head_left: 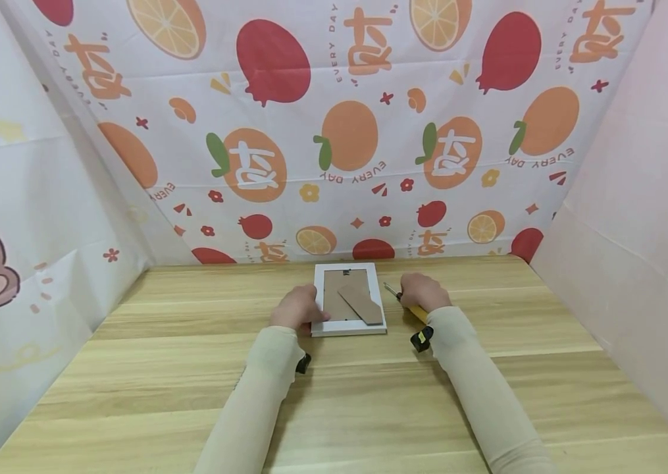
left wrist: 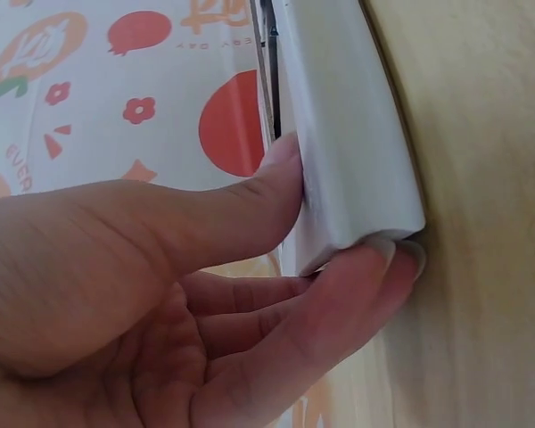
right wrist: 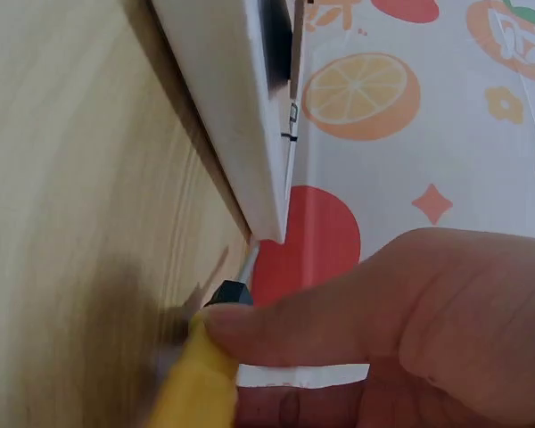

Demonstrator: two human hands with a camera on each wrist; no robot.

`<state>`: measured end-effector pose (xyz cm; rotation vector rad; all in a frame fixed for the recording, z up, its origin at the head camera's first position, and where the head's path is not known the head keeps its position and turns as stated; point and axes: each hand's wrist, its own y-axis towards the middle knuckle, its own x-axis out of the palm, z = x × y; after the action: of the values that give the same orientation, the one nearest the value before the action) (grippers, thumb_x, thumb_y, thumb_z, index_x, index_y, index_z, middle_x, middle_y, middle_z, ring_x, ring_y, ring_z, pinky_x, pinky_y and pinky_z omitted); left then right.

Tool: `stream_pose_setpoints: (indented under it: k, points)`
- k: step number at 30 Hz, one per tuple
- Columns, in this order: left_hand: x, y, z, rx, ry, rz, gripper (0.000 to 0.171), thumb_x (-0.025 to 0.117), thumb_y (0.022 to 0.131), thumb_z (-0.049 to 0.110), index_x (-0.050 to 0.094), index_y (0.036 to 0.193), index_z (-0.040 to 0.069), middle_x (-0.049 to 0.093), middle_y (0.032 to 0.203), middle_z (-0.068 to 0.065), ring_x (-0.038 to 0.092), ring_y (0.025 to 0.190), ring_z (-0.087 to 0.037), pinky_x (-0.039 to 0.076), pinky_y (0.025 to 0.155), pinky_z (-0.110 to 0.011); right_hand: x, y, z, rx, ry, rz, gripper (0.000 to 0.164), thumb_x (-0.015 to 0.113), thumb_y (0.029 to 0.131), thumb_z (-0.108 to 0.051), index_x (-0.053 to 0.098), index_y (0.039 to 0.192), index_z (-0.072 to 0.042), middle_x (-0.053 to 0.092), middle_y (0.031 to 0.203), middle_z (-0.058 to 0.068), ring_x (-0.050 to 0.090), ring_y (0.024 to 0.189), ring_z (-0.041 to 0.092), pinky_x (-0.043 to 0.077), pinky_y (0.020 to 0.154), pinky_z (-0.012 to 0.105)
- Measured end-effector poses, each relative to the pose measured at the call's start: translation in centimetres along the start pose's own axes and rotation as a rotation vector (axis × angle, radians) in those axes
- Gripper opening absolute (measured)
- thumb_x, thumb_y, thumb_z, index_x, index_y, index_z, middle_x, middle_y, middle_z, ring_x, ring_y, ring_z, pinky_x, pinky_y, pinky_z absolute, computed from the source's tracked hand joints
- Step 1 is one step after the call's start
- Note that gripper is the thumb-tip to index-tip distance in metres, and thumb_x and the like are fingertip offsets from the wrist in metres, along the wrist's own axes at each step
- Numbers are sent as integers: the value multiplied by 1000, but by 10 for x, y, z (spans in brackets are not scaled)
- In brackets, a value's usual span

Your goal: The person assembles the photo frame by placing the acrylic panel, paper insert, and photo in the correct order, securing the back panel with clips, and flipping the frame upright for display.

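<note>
1. Left side: a pale cloth point(head_left: 37, 217) with a bear print hangs beside the counter point(head_left: 108, 375), screening that edge.
2. The left hand point(head_left: 296, 308) rests at the near left corner of a white picture frame point(head_left: 373, 289). Its thumb lies on the back of the border and its fingers curl round the outer corner, closed to the frame's thickness; the hold appears meant to keep the frame from sliding. A dark wrist camera point(head_left: 304, 363) sits at the cuff.
3. The frame lies face down near the middle of the counter's far edge, presumably so the brown backing board point(head_left: 335, 283) can be reached. The support leg point(head_left: 360, 306) slants across the board toward the near right corner and blocks part of it. A small dark fitting point(head_left: 347, 272) shows at the board's far end.
4. The right hand point(head_left: 422, 291) holds a yellow-handled screwdriver point(head_left: 418, 313), fingers closed round it, tip directed away from the body, just beside the frame's right side; contact cannot be confirmed.
5. Behind, a fruit-print cloth point(head_left: 357, 204) backs the counter's far edge; a plain pale cloth point(head_left: 636, 197) bounds the right.
</note>
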<state>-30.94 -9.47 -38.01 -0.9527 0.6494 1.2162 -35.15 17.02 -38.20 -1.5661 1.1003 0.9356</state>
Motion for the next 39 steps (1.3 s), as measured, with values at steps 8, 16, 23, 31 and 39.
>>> stream_pose_setpoints:
  k: [8, 16, 23, 31, 39]
  points:
    - [0, 2, 0, -25, -19, -18, 32, 81, 90, 19, 60, 106, 2, 62, 86, -13, 63, 57, -21, 46, 45, -24, -5, 0, 8, -73, 19, 37, 14, 66, 98, -20, 70, 100, -6, 62, 89, 8, 55, 79, 23, 41, 64, 32]
    - [0, 3, 1, -11, -10, -7, 33, 81, 90, 20, 59, 107, 1, 63, 85, -13, 65, 55, -20, 45, 45, -23, -20, -4, 14, -155, 61, 36, 21, 55, 103, -14, 72, 102, -2, 52, 73, 2, 45, 64, 15, 38, 58, 28]
    - [0, 3, -1, -14, -13, -10, 35, 82, 89, 18, 60, 109, 0, 62, 87, -14, 63, 56, -20, 47, 45, -24, -30, -15, 8, -206, 80, 49, 26, 63, 102, -18, 75, 121, -5, 74, 93, 14, 63, 72, 19, 49, 65, 28]
    - [2, 2, -1, -21, -1, -9, 34, 83, 89, 18, 59, 106, 1, 62, 85, -14, 63, 57, -21, 47, 46, -25, -32, -23, -11, -234, 29, 67, 21, 69, 99, -19, 79, 115, -12, 78, 92, 12, 73, 80, 26, 54, 65, 29]
    - [0, -1, -1, -2, -10, -3, 33, 81, 90, 17, 60, 108, 0, 62, 87, -14, 64, 58, -21, 45, 45, -24, -32, -25, -20, -228, -14, 95, 17, 72, 97, -18, 81, 111, -13, 78, 97, 6, 72, 76, 18, 54, 67, 30]
